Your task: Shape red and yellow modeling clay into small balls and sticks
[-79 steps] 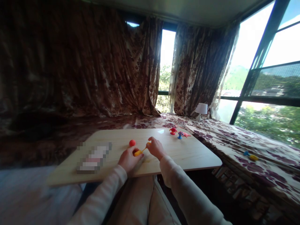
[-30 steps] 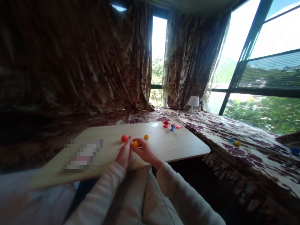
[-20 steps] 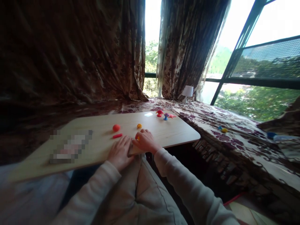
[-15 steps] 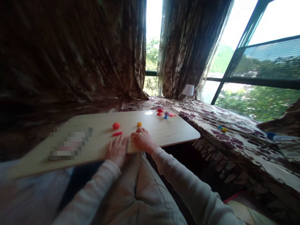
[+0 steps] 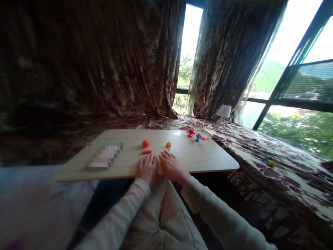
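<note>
Both hands rest side by side at the near edge of a pale wooden tabletop [image 5: 205, 159]. My left hand [image 5: 147, 169] lies flat with its fingers stretched out, nearest to a short red stick [image 5: 146, 152]. Just beyond that stick sits a red-orange ball [image 5: 145, 143]. My right hand [image 5: 171, 166] is also laid flat, fingers forward, close under a small yellow-orange piece [image 5: 168, 144]. No held object shows in either hand; what lies beneath the palms is hidden.
Toward the far right of the tabletop stand a red figure [image 5: 190, 133], a blue figure [image 5: 198, 138] and a pinkish-red piece [image 5: 204, 138]. A blurred-out flat item [image 5: 105, 156] lies at left. Beyond are a white lamp [image 5: 224, 111], a yellow piece [image 5: 272, 163] and curtains [image 5: 145, 69].
The camera has turned left, so the scene sits further right. My right hand's fingers, curled before, are now stretched flat. The hands remain at the table's near edge.
</note>
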The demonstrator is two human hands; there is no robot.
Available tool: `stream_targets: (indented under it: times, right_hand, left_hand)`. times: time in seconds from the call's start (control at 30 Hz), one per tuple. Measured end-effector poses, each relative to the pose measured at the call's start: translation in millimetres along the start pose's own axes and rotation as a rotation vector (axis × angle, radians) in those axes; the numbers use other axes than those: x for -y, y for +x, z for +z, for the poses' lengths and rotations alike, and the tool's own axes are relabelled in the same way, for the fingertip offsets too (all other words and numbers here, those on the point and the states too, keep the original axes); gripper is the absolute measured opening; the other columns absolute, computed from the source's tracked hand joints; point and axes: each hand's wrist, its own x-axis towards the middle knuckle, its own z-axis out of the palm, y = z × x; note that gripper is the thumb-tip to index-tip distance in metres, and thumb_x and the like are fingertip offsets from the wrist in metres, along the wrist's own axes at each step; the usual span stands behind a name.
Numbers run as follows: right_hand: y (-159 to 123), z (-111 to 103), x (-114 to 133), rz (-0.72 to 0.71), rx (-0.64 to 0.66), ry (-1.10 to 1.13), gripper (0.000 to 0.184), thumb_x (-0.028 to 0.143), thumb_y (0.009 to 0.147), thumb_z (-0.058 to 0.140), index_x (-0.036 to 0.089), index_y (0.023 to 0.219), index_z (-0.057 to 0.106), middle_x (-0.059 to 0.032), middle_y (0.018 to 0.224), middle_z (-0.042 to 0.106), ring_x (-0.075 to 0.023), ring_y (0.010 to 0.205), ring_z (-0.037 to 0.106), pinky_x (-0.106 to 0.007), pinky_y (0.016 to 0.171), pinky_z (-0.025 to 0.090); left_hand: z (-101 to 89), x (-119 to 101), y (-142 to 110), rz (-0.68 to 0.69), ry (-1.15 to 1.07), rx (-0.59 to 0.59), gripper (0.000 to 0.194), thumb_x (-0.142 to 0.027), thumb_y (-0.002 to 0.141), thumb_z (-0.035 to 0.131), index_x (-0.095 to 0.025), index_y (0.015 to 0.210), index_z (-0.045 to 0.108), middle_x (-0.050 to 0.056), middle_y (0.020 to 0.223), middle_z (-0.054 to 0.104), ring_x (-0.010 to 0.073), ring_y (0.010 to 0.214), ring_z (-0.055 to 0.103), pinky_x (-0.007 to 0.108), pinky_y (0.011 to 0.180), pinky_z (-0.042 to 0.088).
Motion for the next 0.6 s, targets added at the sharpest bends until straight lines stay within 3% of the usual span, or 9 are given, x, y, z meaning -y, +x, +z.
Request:
stream_targets:
  times: [0.17, 0.3, 0.4, 0.47, 0.6]
  right_hand:
    - [34.7, -0.7, 1.3, 0.121, -0.017, 0.005, 0.032, 0.022, 0.089, 0.036, 0.012, 0.113, 0.054, -0.0137, 0.115, 0.058, -0.0247, 0.121, 0.040, -0.039, 0.100, 0.030]
    - [19.4, -4.8, -11.7, 0.194, -0.025, 0.025, 0.033, 0.024, 0.090, 0.035, 0.012, 0.115, 0.053, -0.0147, 0.119, 0.056, -0.0222, 0.118, 0.045, -0.036, 0.097, 0.034]
    - [-9.2, -3.0, -10.7, 0.136, -0.056, 0.027, 0.042, 0.021, 0.089, 0.034, 0.011, 0.129, 0.043, -0.0155, 0.135, 0.044, -0.0231, 0.128, 0.035, -0.039, 0.102, 0.029]
    - [-17.7, 1.2, -3.6, 0.052, -0.060, 0.019, 0.043, 0.018, 0.086, 0.038, 0.010, 0.128, 0.045, -0.0156, 0.140, 0.038, -0.0246, 0.132, 0.027, -0.039, 0.104, 0.027]
    - [8.3, 8.5, 7.7, 0.032, -0.070, 0.026, 0.039, 0.019, 0.085, 0.041, 0.011, 0.122, 0.051, -0.0152, 0.132, 0.047, -0.0255, 0.131, 0.028, -0.039, 0.105, 0.027]
  left_hand:
    - [-0.9, 2.0, -0.5, 0.019, -0.005, 0.021, 0.070, -0.027, 0.068, 0.053, -0.005, 0.133, 0.036, 0.017, 0.141, 0.038, 0.0275, 0.132, 0.030, 0.043, 0.107, 0.025]
    - [0.9, 3.2, 0.1, 0.013, -0.005, 0.030, 0.070, -0.026, 0.068, 0.053, -0.005, 0.133, 0.037, 0.016, 0.142, 0.035, 0.0263, 0.133, 0.029, 0.042, 0.109, 0.023]
    - [2.6, 2.2, 0.5, 0.004, -0.020, 0.031, 0.071, -0.028, 0.067, 0.052, -0.005, 0.133, 0.036, 0.016, 0.143, 0.034, 0.0259, 0.133, 0.027, 0.042, 0.109, 0.022]
    - [3.1, 1.7, 0.5, -0.006, -0.031, 0.040, 0.070, -0.028, 0.068, 0.052, -0.006, 0.133, 0.037, 0.016, 0.144, 0.034, 0.0253, 0.134, 0.027, 0.042, 0.109, 0.022]
    - [2.4, 3.4, -0.1, -0.021, -0.050, 0.052, 0.067, -0.030, 0.071, 0.049, -0.008, 0.134, 0.036, 0.015, 0.144, 0.034, 0.0246, 0.134, 0.027, 0.041, 0.109, 0.022]
